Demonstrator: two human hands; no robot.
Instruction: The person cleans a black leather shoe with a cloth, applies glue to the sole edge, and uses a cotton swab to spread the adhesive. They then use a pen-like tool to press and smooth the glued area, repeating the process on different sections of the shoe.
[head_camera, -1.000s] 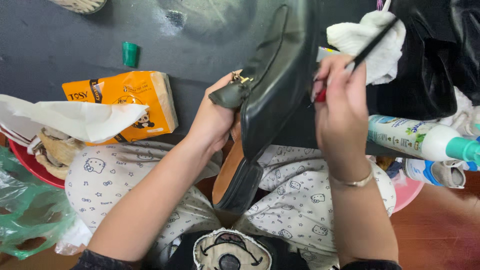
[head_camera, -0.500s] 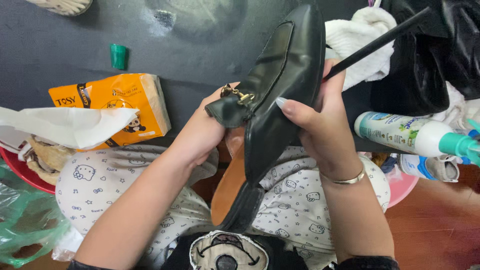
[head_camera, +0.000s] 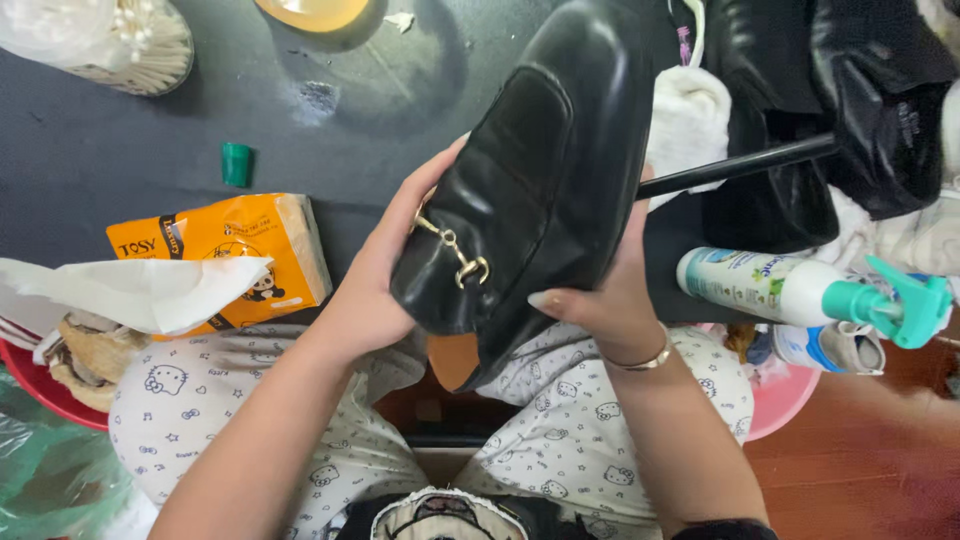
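Note:
A black leather loafer (head_camera: 545, 170) with a gold metal buckle is held up over my lap, toe pointing away from me. My left hand (head_camera: 385, 275) grips its left side near the buckle. My right hand (head_camera: 605, 290) cups the right side and heel, with a thin black stick (head_camera: 740, 165) poking out to the right from behind that hand. A gold bracelet sits on my right wrist. The tan inner sole shows at the shoe's opening.
An orange tissue pack (head_camera: 235, 250) with a pulled-out white tissue lies left. A green cap (head_camera: 237, 163) rests on the dark table (head_camera: 120, 150). A spray bottle with teal trigger (head_camera: 800, 290) lies right, beside a white cloth (head_camera: 690, 120) and black bags (head_camera: 850, 90).
The shoe has turned so its top and buckle face me. My right hand shifted from the upper edge down to the heel side, and the black stick now points right.

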